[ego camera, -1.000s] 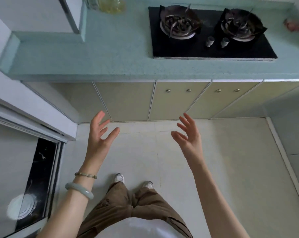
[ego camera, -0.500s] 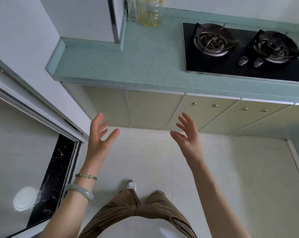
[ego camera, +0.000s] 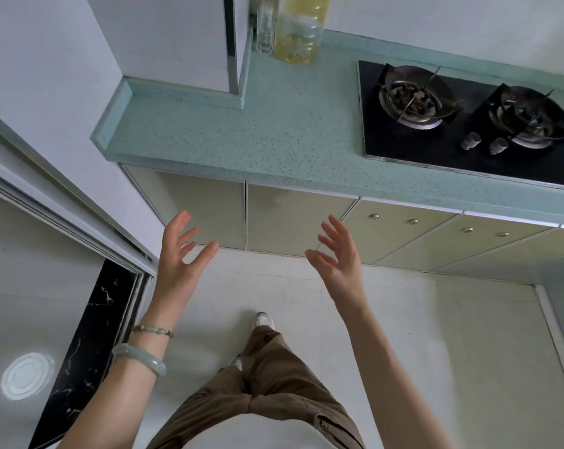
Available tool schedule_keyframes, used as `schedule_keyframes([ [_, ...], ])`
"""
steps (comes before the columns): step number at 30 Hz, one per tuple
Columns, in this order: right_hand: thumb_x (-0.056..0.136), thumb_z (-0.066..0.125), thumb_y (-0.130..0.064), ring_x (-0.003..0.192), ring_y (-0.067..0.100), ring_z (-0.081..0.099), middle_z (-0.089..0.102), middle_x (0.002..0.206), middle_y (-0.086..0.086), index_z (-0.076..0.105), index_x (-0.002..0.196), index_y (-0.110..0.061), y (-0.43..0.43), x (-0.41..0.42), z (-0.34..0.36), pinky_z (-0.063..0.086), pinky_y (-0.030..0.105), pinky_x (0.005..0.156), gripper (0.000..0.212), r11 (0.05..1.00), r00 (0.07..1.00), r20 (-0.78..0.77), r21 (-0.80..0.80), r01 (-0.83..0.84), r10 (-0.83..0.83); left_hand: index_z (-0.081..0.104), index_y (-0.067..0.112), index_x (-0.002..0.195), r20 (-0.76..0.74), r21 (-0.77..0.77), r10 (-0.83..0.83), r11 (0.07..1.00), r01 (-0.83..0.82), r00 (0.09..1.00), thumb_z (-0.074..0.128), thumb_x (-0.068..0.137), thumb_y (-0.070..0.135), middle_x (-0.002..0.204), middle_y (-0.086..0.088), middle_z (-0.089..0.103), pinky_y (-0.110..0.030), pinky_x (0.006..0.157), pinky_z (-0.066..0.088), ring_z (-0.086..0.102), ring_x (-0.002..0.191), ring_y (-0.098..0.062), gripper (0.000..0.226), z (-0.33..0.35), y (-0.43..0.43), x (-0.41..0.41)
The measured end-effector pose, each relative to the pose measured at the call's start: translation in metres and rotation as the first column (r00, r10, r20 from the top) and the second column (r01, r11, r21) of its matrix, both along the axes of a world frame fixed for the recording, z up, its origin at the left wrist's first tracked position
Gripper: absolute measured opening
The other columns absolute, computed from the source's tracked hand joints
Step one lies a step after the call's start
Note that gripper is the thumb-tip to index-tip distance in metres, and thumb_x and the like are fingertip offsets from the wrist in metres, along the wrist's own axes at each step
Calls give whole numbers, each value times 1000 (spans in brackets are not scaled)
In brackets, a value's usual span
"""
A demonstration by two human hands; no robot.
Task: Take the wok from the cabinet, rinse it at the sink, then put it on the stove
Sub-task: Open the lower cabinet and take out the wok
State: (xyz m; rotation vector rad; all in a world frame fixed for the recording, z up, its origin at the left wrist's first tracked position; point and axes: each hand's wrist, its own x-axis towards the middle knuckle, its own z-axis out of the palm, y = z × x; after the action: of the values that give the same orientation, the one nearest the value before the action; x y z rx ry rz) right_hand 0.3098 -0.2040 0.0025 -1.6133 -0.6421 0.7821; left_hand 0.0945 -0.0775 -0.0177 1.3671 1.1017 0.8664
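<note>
Two hands raised in front of the body, palms turned toward each other, both bare of any object. Left hand [ego camera: 180,257]: fingers [ego camera: 177,223] spread and loosely curved, released, gripping nothing; pale bangle [ego camera: 140,359] and beaded bracelet [ego camera: 152,330] on that wrist. Right hand [ego camera: 340,259]: fingers [ego camera: 331,225] likewise spread and slack, nothing held. Both well below and in front of the countertop [ego camera: 274,137], level with the cabinet doors [ego camera: 277,218] beneath it, touching neither.

Wok: not visible anywhere; location cannot be told. Cabinet doors under the countertop all closed, four round knobs [ego camera: 374,217] on the doors toward the right.

Stove [ego camera: 442,150]: black glass panel set into the right part of the countertop, two burners [ego camera: 411,98] with bare pan supports, two control knobs [ego camera: 470,140] near the front edge, between the burners.

At the back of the countertop, left of the stove: large plastic bottle of yellow liquid [ego camera: 298,34], with a clear narrow bottle [ego camera: 264,27] just beside it against the wall corner.

Below the countertop: pale tiled floor [ego camera: 436,335], brown trousers [ego camera: 267,384] and one light shoe [ego camera: 264,320] pointing toward the cabinets. Left of the countertop: sliding-door track [ego camera: 63,218] and black marble threshold strip [ego camera: 86,348].
</note>
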Motion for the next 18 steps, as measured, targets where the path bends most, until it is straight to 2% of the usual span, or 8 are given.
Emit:
schedule_keyframes([
  [8,73,67,-16,118,9,53,51,135,-2,42,136,-29,48,34,-8,49,28,91,69,996,996,-18,-18,-83,83,39,27,138,-9,-8,85,996,-85,996,70,75,29,144,11,42,-33,107,39,50,123,-2,71,-2,30,25],
  [12,75,67,-15,119,8,53,51,136,-1,42,137,-29,68,41,-15,49,28,91,69,991,992,-25,-43,-124,123,40,35,134,-20,-19,120,992,-121,993,70,76,29,142,16,43,-33,107,39,50,123,-1,65,-4,40,26],
  [18,77,68,-11,120,9,52,50,137,1,40,139,-26,89,34,-24,49,28,92,70,987,990,-43,-84,-138,135,40,38,132,-31,-55,138,989,-140,990,70,80,24,140,17,43,-33,107,39,50,121,3,62,-9,60,18],
])
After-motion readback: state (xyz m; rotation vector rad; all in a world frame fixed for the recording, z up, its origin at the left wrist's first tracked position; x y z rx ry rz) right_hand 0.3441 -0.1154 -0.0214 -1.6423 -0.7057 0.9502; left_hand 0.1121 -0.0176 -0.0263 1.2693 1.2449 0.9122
